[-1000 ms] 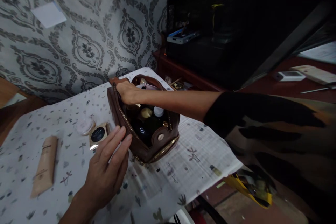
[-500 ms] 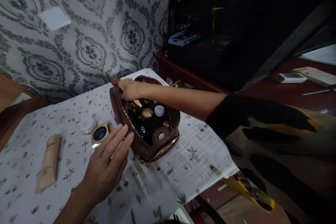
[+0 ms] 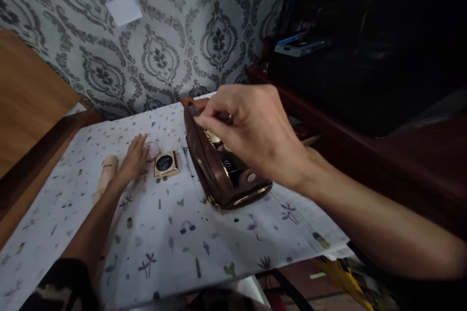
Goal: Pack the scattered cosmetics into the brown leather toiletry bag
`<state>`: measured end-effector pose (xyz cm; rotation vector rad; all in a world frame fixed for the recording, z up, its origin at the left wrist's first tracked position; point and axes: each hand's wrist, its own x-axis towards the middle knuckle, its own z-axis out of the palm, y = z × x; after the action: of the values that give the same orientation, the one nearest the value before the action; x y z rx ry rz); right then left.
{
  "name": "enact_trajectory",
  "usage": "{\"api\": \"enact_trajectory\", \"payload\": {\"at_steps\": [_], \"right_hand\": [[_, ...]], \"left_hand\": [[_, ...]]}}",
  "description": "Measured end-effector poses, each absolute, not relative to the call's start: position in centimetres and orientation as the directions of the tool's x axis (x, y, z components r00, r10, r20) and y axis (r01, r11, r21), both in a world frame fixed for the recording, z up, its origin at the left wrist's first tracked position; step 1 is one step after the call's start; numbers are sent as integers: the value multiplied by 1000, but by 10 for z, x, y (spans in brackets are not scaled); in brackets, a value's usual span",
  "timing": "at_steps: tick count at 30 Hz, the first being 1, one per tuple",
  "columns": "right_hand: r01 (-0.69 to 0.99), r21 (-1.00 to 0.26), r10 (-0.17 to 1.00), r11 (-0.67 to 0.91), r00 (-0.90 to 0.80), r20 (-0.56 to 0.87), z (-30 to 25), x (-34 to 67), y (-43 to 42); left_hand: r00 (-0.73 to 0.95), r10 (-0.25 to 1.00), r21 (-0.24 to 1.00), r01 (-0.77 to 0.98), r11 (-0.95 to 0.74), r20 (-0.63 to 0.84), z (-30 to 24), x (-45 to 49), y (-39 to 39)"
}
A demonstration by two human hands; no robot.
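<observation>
A brown leather pouch (image 3: 216, 182) with a gold zip stands open on the patterned paper, dark bottles showing inside. My right hand (image 3: 251, 129) hovers over its top edge with fingers pinched together near the rim; what they hold is hidden. My left hand (image 3: 134, 159) lies on the paper to the left, fingers stretched toward a small round clear jar (image 3: 152, 149). A square gold compact (image 3: 165, 164) with a dark round lid sits between that hand and the pouch. A beige tube (image 3: 106, 175) lies partly under my left forearm.
The table (image 3: 182, 243) is covered with white paper printed with small plants; its front edge is near me. A patterned wallpaper wall rises behind. A dark wooden shelf (image 3: 328, 121) with a black unit stands at the right. A wood panel is at the far left.
My left hand has left the pouch's side and reached left to the round jar. My right hand has drawn back toward me, over the pouch. The camera has moved closer and leftward.
</observation>
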<state>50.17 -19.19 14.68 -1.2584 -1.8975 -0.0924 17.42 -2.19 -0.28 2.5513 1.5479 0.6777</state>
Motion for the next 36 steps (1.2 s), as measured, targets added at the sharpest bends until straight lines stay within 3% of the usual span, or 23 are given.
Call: {"api": "enact_trajectory", "payload": {"at_steps": [4,9,12,18,23,31,36], "right_hand": [[634,-436,701,639,-247,669,125,456,-229],[606,-506,789,614,-454,414,66,400,-224],[573,-669,875,473,-397,278,34,382,-203],[397,-857,942,328,-207,265,-5,373,-178],[322,-868,925,379,-156,346,-17,372,-181],[396,-816,907,422,-169,386,-31,377,-183],[442,-805,918,396,-166,360,-34,378,-181]], "left_hand": [[484,845,302,790,-533,227,-10,168,-11],[401,864,270,834,-482,304,10,161,-29],[371,844,222,851,-476,388,23,159,-53],[441,797,306,757,-577,413,31,159,-103],[464,817,409,709,-575,344,29,157,-123],[455,865,315,806,-501,211,7,143,-129],[384,910,394,820,-415,160,5,142,-136]]}}
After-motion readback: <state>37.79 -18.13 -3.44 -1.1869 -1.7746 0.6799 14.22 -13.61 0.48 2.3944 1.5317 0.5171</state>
